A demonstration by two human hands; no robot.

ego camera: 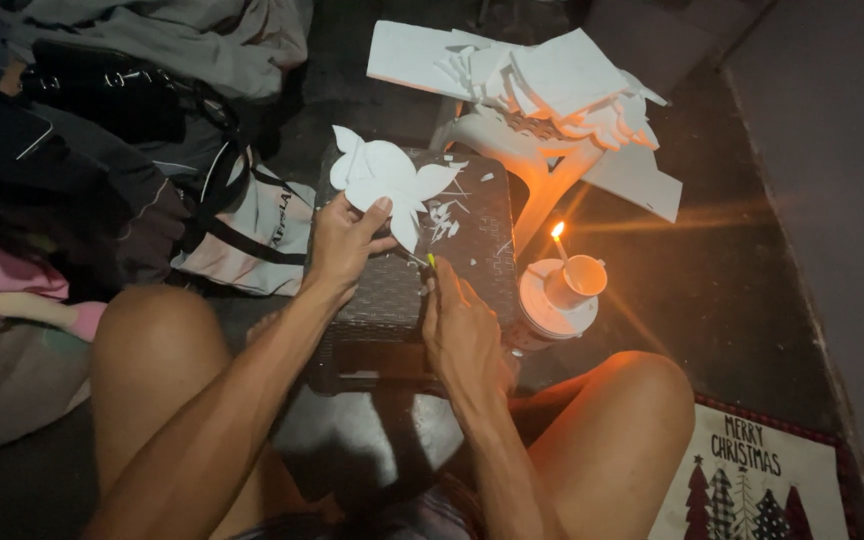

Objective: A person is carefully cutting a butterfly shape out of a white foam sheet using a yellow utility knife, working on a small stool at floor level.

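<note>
Head view: the left hand (pixel 344 240) pinches a white foam cutout (pixel 384 180) over the dark woven stool (pixel 472 250); the right hand (pixel 460 325) grips a small knife (pixel 430 262) at its edge. Best to cut slowly, with fingers behind the blade and away from the candle (pixel 558 240).

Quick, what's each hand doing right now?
Left hand: closed on a white cut-out shape, thumb on top.
Right hand: closed on a small yellow-tipped cutting tool.

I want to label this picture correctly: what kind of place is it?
Probably a dim home floor used as a craft corner: a lit candle for light, white foam sheets stacked on a plastic stool, and bags and clothes piled nearby.
</note>
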